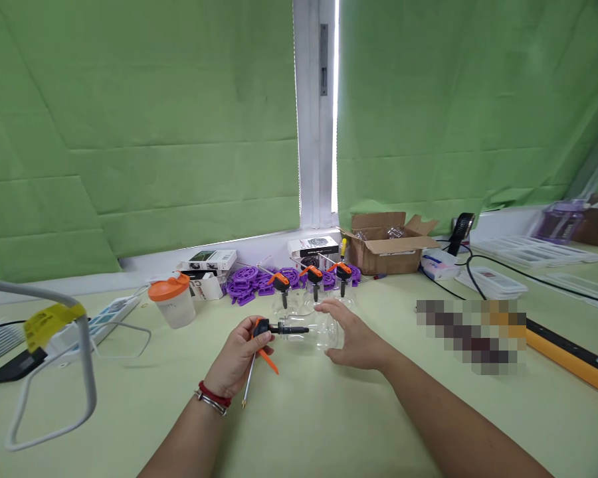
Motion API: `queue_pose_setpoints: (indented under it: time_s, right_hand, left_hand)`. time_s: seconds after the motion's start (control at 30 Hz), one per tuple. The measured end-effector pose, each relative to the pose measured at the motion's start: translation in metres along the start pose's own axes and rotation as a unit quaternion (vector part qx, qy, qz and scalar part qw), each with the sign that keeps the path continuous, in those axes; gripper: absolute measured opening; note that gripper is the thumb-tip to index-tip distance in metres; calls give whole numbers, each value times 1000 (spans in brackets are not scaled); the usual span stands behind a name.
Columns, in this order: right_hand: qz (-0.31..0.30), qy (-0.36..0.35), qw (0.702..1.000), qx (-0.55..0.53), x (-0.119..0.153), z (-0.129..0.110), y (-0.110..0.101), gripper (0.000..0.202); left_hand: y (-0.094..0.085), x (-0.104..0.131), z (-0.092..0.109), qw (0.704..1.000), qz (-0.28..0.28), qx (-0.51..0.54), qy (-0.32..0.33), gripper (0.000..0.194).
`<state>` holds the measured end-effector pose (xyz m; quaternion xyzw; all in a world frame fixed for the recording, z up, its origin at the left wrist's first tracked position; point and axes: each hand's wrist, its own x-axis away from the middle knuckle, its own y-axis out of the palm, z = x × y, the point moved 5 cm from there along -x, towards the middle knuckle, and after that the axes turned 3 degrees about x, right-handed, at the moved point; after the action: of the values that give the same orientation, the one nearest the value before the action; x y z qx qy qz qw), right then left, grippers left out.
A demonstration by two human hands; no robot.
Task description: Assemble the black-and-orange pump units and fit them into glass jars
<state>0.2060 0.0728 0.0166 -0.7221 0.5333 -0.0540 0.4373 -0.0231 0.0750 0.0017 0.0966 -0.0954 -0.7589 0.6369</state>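
"How's our clear plastic bottle (319, 333) look?"
"Horiz., blk plastic tube (296, 330) inside."
"Fingers?"
"Our R hand (356, 337) spans its base, holding it btwn wide fingers; L hand (236, 355) grips blk/orange sprayer head (262, 327) at neck."

Counter (323, 425) pale green, window coverings (179, 119) green, sprayer triggers (267, 360) orange, open carton (397, 259) brown, bracelet (214, 394) red, flat ring-shaped parts (242, 285) purple.
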Motion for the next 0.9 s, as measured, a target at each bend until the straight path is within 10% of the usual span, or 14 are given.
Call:
queue_pose_setpoints:
  time_s: [0.9]
  right_hand:
    - [-1,-29,1000,-9,-1,-9,11,74]
  left_hand:
    - [5,-3,-7,998,5,-62,10,35]
